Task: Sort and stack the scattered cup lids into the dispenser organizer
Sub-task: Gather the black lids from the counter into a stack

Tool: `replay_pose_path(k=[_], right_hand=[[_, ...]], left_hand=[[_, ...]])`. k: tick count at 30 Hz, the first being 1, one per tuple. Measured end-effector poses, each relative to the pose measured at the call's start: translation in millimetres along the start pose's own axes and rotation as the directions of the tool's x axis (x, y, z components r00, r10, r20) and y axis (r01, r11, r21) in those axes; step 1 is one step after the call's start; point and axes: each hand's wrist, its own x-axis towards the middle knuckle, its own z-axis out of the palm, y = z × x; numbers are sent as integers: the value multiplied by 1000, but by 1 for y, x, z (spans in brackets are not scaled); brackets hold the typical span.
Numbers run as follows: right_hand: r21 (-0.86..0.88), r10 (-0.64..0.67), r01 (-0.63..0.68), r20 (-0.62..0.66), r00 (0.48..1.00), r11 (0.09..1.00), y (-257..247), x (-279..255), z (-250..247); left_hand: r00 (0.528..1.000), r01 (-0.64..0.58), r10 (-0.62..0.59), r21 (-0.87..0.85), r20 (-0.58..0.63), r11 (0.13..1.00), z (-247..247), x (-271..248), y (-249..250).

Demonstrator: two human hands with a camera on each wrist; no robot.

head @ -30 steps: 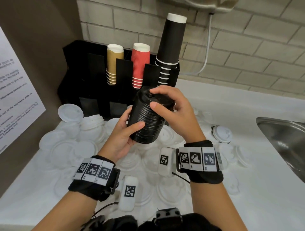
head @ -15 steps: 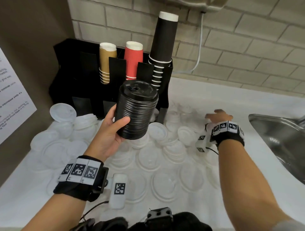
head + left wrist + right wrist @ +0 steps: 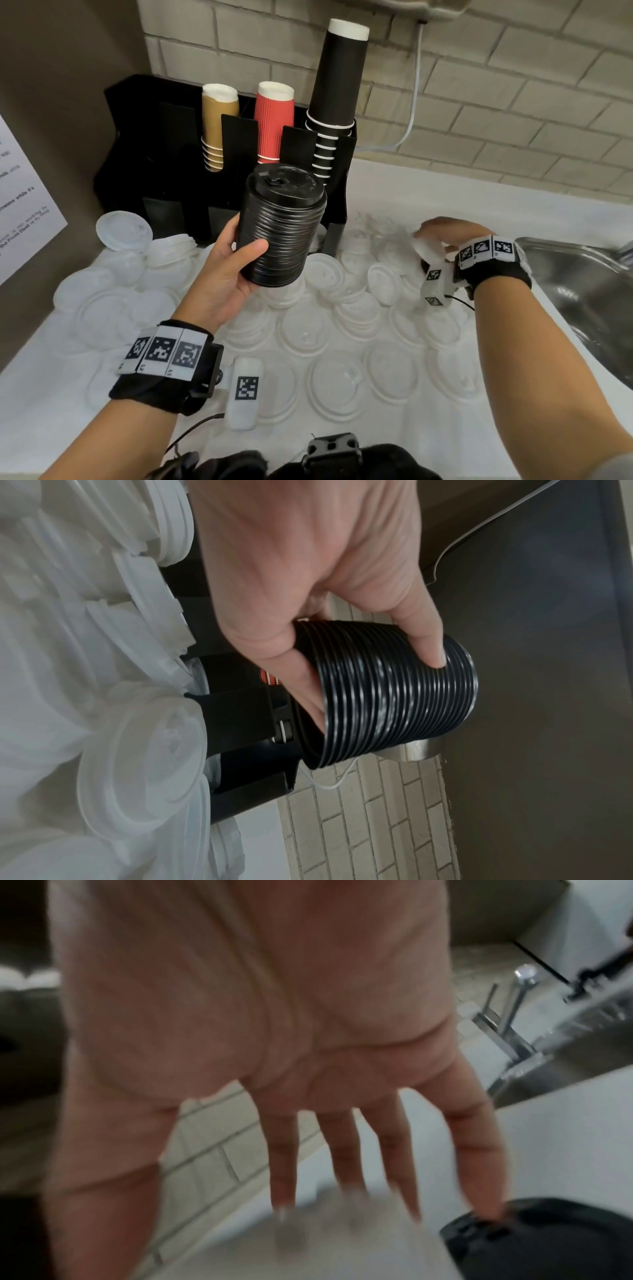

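Stack of black lids (image 3: 281, 226) gripped in left hand (image 3: 222, 274), long axis near upright, tops up, right hand (image 3: 442, 236) spread, fingertips on white lid (image 3: 426, 251), black lid (image 3: 544, 1240) beside little finger.

The wall notice (image 3: 24, 202) at left carries small print, only fragments like "while it's" legible.

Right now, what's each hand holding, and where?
Left hand grips the black lid stack around its lower side. Right hand: fingers on a white lid; grip unclear.
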Motion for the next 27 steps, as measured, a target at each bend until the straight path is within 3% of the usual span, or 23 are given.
replay_pose_path(k=[2,5,7,11,16,18,21,23,24,25,27], right_hand=[[36,25,-28,73,997,999,-1,8,-8],[-261,78,-89,-49,996,961,12,19,-1],[-454,15,-25,-25,1000,891,22,20,11],[-360,26,-24,3,1000,932,33,23,21],[-384,23,-18,8,1000,923,29,12,19],[-380,22,-60,-104,994,923,22,1,16],[-168,42,-91,-277,960,981,3,-23,-1],[94,-26,50,-243,970,994,-17,-41,-13],[242,-127,181,-223,967,953,-30,-52,-16],[367,-257,329,-232,938,870,-41,-63,-17],[494,-506,570,-273,818,656,-64,-92,-11]], left_hand=[[1000,-3,3,6,0,1000,0,1,0],[1000,-8,8,8,2,1000,0,2,-1],[1000,-8,8,11,4,1000,1,2,-1],[1000,-3,3,13,8,1000,4,3,0],[1000,1,-1,3,5,1000,5,2,0],[1000,0,0,-5,2,1000,5,2,0],[1000,2,-2,-16,1,1000,7,1,-1],[1000,4,-4,-20,3,1000,8,1,-2],[1000,6,-6,-21,6,1000,9,2,-3],[1000,8,-8,-20,9,1000,10,2,-3],[1000,19,-18,-18,14,1000,13,3,-2]])
